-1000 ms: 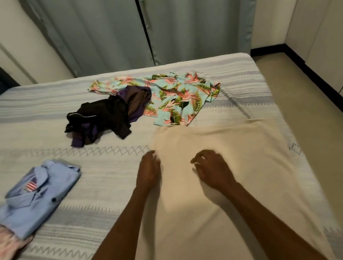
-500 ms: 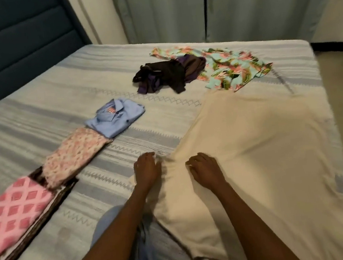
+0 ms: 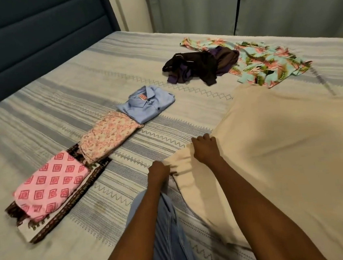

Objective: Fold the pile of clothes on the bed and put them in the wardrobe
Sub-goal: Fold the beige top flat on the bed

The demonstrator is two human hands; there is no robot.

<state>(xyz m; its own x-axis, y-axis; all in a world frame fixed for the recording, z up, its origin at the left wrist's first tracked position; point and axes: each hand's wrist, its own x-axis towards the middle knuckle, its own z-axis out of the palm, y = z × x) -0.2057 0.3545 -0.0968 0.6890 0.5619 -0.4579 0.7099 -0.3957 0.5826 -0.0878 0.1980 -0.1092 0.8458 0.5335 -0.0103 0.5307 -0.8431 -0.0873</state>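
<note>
I can read no writing anywhere; the only label I find is a small red-and-white striped tag inside the collar of the folded light-blue shirt (image 3: pixel 146 101), too small to make out. My left hand (image 3: pixel 158 170) and right hand (image 3: pixel 205 148) are both closed on the bunched near-left edge of the cream cloth (image 3: pixel 285 149), a soft, plain sheet spread over the right side of the bed (image 3: pixel 62 103) and cut off by the frame's right and bottom edges. It looks motion-blurred.

Left of it lies a row of folded pieces: the blue shirt, then a pale pink floral piece (image 3: pixel 109 139), then a pink diamond-print piece (image 3: pixel 51 184) resting on a dark-bordered patterned cloth (image 3: pixel 69 210).

Farther back, a crumpled black-and-purple heap (image 3: pixel 200 66) partly covers a tropical leaf-print garment (image 3: pixel 265 65). I cannot separate the dark heap's garments. The bedcover is woven, striped grey-blue with zigzag bands.
</note>
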